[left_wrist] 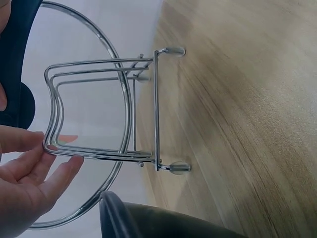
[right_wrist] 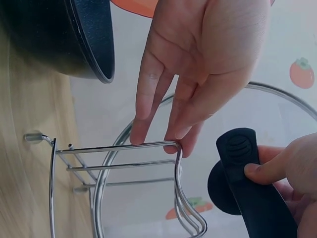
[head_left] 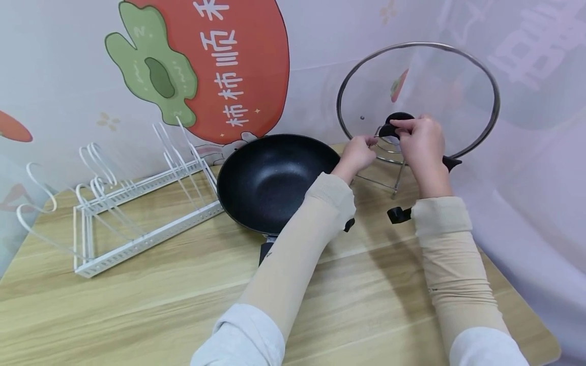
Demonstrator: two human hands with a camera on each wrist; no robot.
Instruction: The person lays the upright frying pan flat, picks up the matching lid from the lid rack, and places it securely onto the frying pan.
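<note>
A chrome wire lid rack (left_wrist: 99, 157) stands on the table. My left hand (head_left: 358, 155) pinches its upper corner between thumb and fingers, plainly seen in the left wrist view. Leaning upright in the rack is a large round glass lid (head_left: 492, 96) with a metal rim. At its middle sit a round black knob (right_wrist: 221, 191) and a long black handle (right_wrist: 247, 173) with a ridged, rounded end. My right hand (head_left: 423, 142) grips this handle, thumb on its face. A black wok (head_left: 279, 185) rests just left of my left hand, its handle partly behind my sleeve.
On the left lies a white metal dish rack (head_left: 151, 236) with upright wire dividers and curled hooks. The wood-grain table (head_left: 183, 310) meets a printed cloth (head_left: 311, 30) behind it. Its right edge runs beyond my right forearm.
</note>
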